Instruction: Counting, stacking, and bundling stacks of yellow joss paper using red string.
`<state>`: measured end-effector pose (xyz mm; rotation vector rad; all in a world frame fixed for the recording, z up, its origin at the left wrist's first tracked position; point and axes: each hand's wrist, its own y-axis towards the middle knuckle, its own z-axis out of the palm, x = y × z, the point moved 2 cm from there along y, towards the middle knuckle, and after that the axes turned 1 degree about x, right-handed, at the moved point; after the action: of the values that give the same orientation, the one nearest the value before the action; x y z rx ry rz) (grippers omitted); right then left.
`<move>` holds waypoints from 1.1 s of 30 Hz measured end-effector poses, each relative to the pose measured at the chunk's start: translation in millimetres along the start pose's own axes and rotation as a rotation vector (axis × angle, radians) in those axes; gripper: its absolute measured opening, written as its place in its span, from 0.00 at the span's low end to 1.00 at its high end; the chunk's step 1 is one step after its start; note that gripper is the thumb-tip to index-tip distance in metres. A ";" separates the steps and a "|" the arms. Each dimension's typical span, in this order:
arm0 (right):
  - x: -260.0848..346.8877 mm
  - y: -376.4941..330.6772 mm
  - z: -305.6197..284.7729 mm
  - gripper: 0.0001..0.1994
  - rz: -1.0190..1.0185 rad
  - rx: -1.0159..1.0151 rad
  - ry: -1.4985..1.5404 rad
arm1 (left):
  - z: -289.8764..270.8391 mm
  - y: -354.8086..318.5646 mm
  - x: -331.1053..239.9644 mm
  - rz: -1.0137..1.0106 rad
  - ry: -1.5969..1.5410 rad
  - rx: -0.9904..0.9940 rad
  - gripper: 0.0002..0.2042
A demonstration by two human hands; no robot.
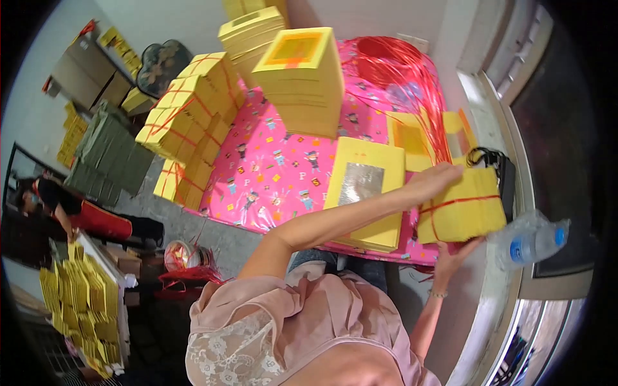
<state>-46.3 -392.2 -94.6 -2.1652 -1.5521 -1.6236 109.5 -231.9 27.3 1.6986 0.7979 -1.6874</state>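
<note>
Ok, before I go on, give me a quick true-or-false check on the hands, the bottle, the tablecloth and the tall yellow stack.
1. The left hand is at the yellow bundle with red string around it. True.
2. A clear plastic bottle lies to the right of that bundle. True.
3. The right hand is on the bottle. False: it is at the bundle's near edge.
4. The tablecloth is plain green. False: it is pink with printed figures.
5. The tall yellow stack has an orange patch on top. True.
</note>
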 end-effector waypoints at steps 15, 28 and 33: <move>180.0 40.8 147.0 0.34 0.055 1.219 0.863 | -167.0 -199.5 -103.1 0.423 0.692 -0.722 0.29; 283.2 -50.8 293.0 0.48 1.047 1.914 0.894 | -292.3 -297.2 50.2 -0.204 0.535 -1.031 0.29; 281.7 -66.4 296.0 0.41 0.978 1.924 0.689 | -298.1 -294.9 78.2 -0.407 0.618 -1.075 0.33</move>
<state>107.4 -9.7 -57.1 -0.7029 -0.7024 -0.0515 70.8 185.5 -51.7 1.2498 1.9809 -0.5911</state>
